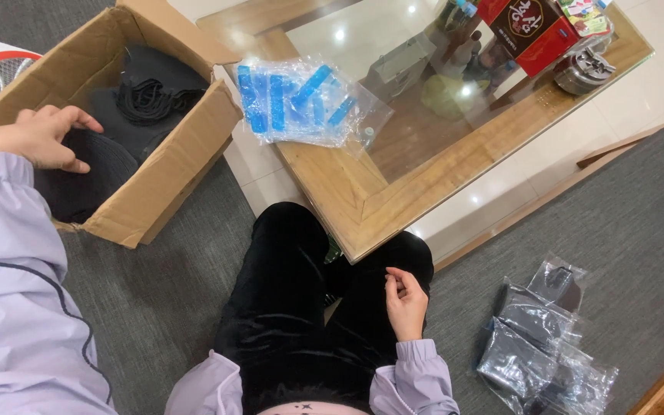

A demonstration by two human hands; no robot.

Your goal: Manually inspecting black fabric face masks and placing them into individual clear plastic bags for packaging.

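Grey carpet (170,300) and a glass-topped wooden table (363,200) are seen. Dark items (90,173) in the cardboard box (170,165) are touched by the left hand (36,137), fingers curled, contents hard to identify. The right hand (406,303) is rested on the lap, loosely curled, nothing visibly pinched.

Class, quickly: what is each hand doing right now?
Left hand: open, fingers resting on the dark fabric inside the cardboard box.
Right hand: loosely curled above the lap, holding nothing visible.

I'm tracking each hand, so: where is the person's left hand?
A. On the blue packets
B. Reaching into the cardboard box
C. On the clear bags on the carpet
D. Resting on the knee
B: the left hand is inside the open cardboard box, on the dark items.
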